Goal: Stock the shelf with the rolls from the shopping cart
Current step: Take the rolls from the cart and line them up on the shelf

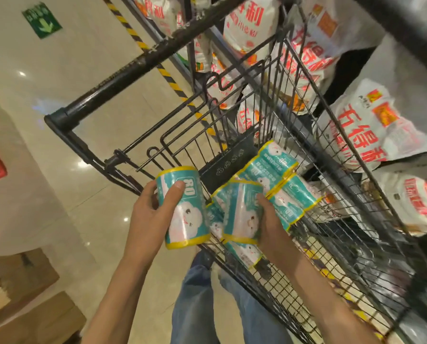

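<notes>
Two teal plastic-wrapped rolls with yellow end bands are in the person's hands. The left hand grips one teal roll just outside the black wire shopping cart, fingers and thumb wrapped round it. The right hand clasps a second teal roll inside the cart, touching more of the same rolls piled against the cart's dark child-seat flap. White sacks with red lettering lie on the dark shelf beyond the cart. Brown cardboard boxes sit on the glossy tiled floor.
</notes>
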